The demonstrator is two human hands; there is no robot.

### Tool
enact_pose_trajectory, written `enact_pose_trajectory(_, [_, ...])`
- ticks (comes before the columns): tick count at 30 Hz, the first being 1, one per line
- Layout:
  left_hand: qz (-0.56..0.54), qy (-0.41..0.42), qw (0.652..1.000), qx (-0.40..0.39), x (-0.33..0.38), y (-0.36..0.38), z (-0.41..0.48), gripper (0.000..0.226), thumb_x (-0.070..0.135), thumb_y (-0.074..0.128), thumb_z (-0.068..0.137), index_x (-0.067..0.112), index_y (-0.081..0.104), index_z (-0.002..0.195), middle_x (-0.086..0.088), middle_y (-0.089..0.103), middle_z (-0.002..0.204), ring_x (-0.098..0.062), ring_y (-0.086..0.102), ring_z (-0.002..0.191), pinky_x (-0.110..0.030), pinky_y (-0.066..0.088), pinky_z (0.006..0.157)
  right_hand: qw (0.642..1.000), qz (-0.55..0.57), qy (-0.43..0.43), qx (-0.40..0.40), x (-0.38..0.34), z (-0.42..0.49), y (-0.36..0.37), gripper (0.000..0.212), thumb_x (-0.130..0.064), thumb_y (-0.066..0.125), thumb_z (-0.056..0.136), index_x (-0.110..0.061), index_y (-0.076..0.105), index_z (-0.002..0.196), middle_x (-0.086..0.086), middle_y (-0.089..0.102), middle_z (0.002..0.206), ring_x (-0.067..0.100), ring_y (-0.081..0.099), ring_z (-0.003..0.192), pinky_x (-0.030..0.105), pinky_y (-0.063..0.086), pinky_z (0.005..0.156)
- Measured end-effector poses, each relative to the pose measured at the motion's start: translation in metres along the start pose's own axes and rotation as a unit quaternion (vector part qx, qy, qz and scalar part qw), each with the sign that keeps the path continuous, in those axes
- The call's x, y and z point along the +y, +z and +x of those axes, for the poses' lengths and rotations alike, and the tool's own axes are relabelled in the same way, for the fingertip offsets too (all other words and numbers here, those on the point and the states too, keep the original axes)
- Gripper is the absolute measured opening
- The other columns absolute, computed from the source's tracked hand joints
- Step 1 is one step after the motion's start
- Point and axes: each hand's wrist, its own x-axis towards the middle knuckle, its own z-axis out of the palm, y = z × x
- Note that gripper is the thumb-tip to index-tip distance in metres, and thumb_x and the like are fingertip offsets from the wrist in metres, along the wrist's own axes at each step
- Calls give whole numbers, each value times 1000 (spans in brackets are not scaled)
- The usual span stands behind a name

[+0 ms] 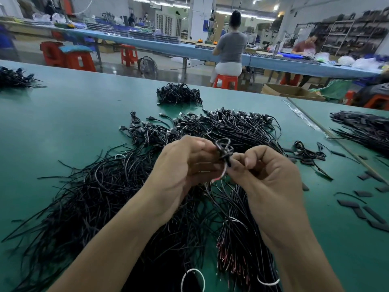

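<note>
both hands hold one coiled black cable (pixel 223 149) above the green worktop (pixel 63 127). left hand (pixel 185 163) fingers curl around the coil; right hand (pixel 263 171) fingers pinch its lower end. loose black cables (pixel 101 197) lie heaped below.

No writing can be read anywhere in view.
The blue panel (pixel 207 25) on the white pillar (pixel 200 9) at the back and the brown cardboard box (pixel 294 92) beyond the green table (pixel 63 123) are too blurred and small to make out any lettering. The small coiled black cable (pixel 224 149), pinched between the left hand (pixel 185 163) and the right hand (pixel 267 175), shows no legible print, and neither do the flat black sleeve pieces (pixel 372 216) lying at the right.
</note>
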Motion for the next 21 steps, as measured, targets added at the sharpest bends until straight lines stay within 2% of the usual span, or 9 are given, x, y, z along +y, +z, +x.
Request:
enact_pose_trajectory(2, [70, 17, 997, -10, 1, -2, -1, 22, 39, 69, 84, 18, 75, 80, -5, 75, 81, -16, 70, 73, -27, 60, 68, 1000, -24, 11, -9, 5, 0, 0, 45, 9, 68, 84, -28, 56, 61, -4, 67, 69, 3, 61, 66, 13, 50, 64])
enact_pose_trajectory(3, [105, 26, 994, -8, 0, -4, -1, 31, 43, 78, 75, 16, 73, 89, -4, 76, 85, -15, 71, 77, -27, 59, 72, 999, -42, 15, -11, 8, -1, 0, 45, 9, 68, 85, -28, 56, 61, -6, 66, 67, 2, 58, 62, 13, 48, 61])
enact_pose_trajectory(5, [132, 52, 990, 5, -3, -6, -1, 43, 30, 88, 63, 14, 69, 97, -6, 78, 88, -18, 74, 82, -25, 58, 74, 997, -75, 25, -7, 11, -1, -1, 45, 10, 68, 84, -26, 56, 61, -10, 60, 60, 1, 51, 56, 13, 44, 53])
enact_pose_trajectory(8, [192, 89, 977, -1, -3, -8, -2, 38, 5, 87, 67, 17, 65, 96, -6, 78, 89, -24, 75, 85, -32, 60, 79, 996, -49, 69, 8, 14, 0, -4, 47, 13, 67, 84, -24, 55, 57, -6, 62, 61, 3, 54, 56, 14, 46, 54])
enact_pose_trajectory(10, [239, 104, 965, -21, -3, -9, -2, 34, 2, 83, 73, 22, 63, 93, -5, 78, 89, -23, 74, 83, -37, 61, 82, 993, -1, 116, 23, 16, 1, -6, 46, 6, 70, 85, -25, 54, 55, 4, 62, 67, 8, 56, 59, 17, 48, 57])
enact_pose_trajectory(13, [278, 124, 952, -18, -4, -12, 1, 31, 6, 79, 76, 27, 62, 90, 1, 77, 88, -14, 74, 80, -33, 61, 79, 988, 14, 139, 61, 19, 1, -8, 37, -1, 72, 85, -25, 53, 64, 8, 60, 72, 14, 55, 66, 23, 48, 60])
enact_pose_trajectory(17, [321, 151, 925, 139, -10, -27, 24, 33, 5, 82, 78, 28, 63, 91, 4, 76, 89, -7, 73, 82, -25, 60, 77, 981, -72, 114, 140, 17, 3, -14, 17, -9, 73, 86, -19, 60, 83, -1, 69, 72, 10, 65, 66, 21, 52, 61])
enact_pose_trajectory(19, [317, 140, 910, 226, -11, -35, 50, 31, 7, 80, 80, 28, 62, 92, 3, 74, 94, -4, 71, 81, -21, 59, 76, 975, -124, 121, 139, 19, 3, -17, 15, -11, 73, 87, -22, 63, 84, -1, 71, 76, 9, 67, 69, 20, 50, 62])
enact_pose_trajectory(21, [314, 125, 899, 277, -11, -42, 78, 30, 7, 76, 85, 20, 63, 108, -2, 73, 105, -3, 67, 84, -20, 57, 77, 962, -223, 120, 100, 23, 1, -16, 13, -16, 73, 88, -25, 64, 83, -4, 71, 77, 3, 66, 70, 15, 49, 61])
